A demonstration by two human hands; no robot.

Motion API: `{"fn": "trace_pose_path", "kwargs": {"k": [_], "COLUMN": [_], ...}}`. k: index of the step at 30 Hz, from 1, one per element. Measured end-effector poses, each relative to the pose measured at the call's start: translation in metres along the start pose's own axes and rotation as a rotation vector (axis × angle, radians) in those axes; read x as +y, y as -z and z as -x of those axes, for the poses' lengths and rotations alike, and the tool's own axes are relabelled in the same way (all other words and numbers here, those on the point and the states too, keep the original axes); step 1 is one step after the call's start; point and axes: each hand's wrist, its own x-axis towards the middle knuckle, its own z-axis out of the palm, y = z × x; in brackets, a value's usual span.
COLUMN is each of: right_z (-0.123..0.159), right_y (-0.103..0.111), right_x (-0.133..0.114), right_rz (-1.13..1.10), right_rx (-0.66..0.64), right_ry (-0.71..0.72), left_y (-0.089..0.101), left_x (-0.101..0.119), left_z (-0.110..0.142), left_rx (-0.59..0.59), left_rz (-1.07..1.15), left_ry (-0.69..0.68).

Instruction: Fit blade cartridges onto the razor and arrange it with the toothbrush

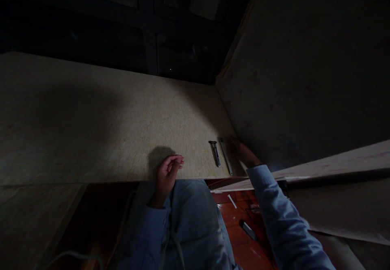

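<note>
Two bare hands are over the near part of the countertop (128, 124). The left hand (167, 174) points forward, fingers curled in, thumb near the fingertips; whether they pinch anything is unclear. The right hand (240, 150) angles inward, its fingers lost in shadow, their state impossible to tell. Just left of it lies the toothbrush (226, 157), then the razor (216, 154), both right of the left hand.
</note>
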Motion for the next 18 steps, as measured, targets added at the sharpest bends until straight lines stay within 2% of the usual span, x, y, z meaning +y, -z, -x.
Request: {"fn": "trace_pose_path", "kwargs": {"k": [5,8,12,15,18], "right_z": [0.005,0.014,0.026,0.034,0.041], "right_y": [0.001,0.005,0.01,0.007,-0.005], "right_x": [-0.004,-0.021,-0.072,-0.121,-0.163], "right_rz": [0.014,-0.023,-0.156,-0.274,-0.342], "right_rx": [0.083,0.174,0.255,0.222,0.166], "right_ry": [-0.025,-0.013,0.087,0.153,0.242], "left_y": [0.0,0.0,-0.001,-0.005,-0.011], "left_x": [-0.001,-0.001,0.003,0.009,0.015], "left_z": [0.0,0.0,0.0,0.003,0.007], "left_rx": [0.008,0.007,0.002,-0.037,-0.087], "left_rz": [0.032,0.035,0.044,0.065,0.145], "left_ry": [0.01,0.019,0.044,0.082,0.152]}}
